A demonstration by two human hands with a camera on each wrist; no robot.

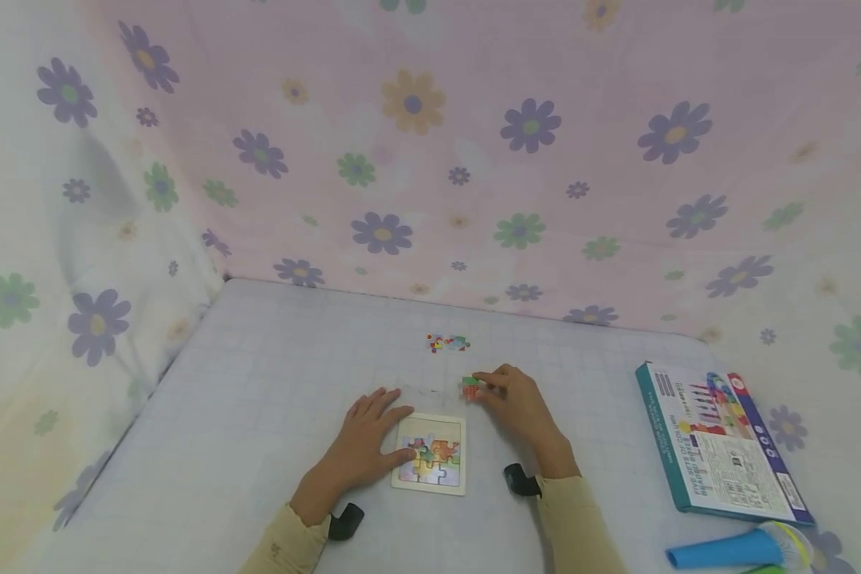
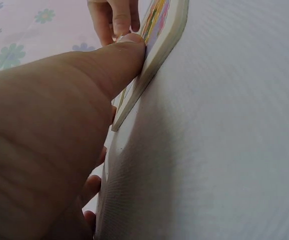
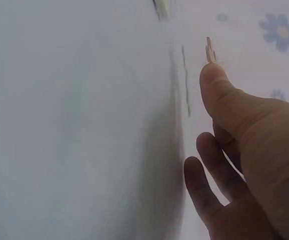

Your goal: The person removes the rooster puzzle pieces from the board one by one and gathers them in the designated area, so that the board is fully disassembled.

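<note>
Pinching a red-and-green puzzle piece [image 1: 469, 389] between the thumb and fingers of the right hand [image 1: 522, 405], just beyond the one o'clock corner of a part-filled puzzle tray [image 1: 430, 488]. Resting the thumb of the left hand [image 1: 364, 438] on the tray's nine o'clock side, stretching its fingers out near the eleven o'clock corner. Facing two loose pieces [image 1: 459, 343] farther out at twelve; having on the surface [image 1: 258, 383] a flat box [image 1: 728, 454] at three, a blue-handled toy microphone [image 1: 728, 550] near four.
</note>
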